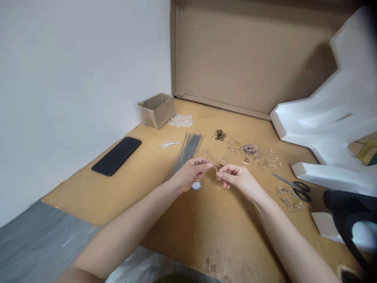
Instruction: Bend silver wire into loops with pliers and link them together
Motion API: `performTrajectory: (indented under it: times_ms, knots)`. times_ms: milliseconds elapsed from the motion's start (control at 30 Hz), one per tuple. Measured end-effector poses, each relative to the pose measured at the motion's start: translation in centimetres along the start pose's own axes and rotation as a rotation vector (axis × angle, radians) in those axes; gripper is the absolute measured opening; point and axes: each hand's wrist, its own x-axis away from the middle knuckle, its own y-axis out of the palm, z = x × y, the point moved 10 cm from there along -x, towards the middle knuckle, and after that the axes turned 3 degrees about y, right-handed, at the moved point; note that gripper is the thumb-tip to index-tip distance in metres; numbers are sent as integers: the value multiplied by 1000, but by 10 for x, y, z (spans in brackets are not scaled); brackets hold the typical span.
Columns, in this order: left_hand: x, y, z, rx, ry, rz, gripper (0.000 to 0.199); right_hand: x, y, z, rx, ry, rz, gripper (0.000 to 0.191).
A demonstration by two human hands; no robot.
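Observation:
A thin, curved silvery wire [216,169] spans the gap between my hands above the table. My left hand [194,171] pinches its upper left end between thumb and fingers. Lower down on the right, my right hand [234,176] pinches the wire too. Just beyond my left hand lies a bundle of straight grey wires [190,147], partly covered by that hand. A small round blue-and-white item [196,185] sits under my left hand. Behind my right hand are tangled wire loops [266,157] and a heap of small black rings [220,135].
An open cardboard box [157,111] stands by the wall beside a pile of clear beads [181,120]. A black phone [117,156] lies at left. Scissors [294,186] and beaded wire [288,198] lie at right near white foam pieces [318,114]. A cardboard panel [253,59] closes the back.

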Motion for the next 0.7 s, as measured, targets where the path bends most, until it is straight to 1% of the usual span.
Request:
performTrajectory:
  times_ms: [100,133,200,300,367,467,600,700]
  knots:
    - [-1,0,-2,-1,-20,5,31,3,-4,1,88,47,-88,28]
    - [-1,-1,-3,-8,-33,8,31,5,-8,1,120,71,-96,29]
    - [0,-1,-6,-30,-68,13,31,8,-20,-1,146,89,-59,31]
    - [1,-2,-10,-70,-118,15,32,10,-33,-10,112,21,23,34]
    - [2,-1,-11,-88,-136,7,31,9,-32,-13,88,-30,41,32]
    - [3,0,-11,-81,-142,-8,30,6,-26,-11,65,-75,32,29]
    - [2,4,-5,21,-81,-3,30,5,-17,-9,53,-78,-14,25]
    - [2,4,-3,89,-26,29,30,7,-13,-14,72,-91,-13,22]
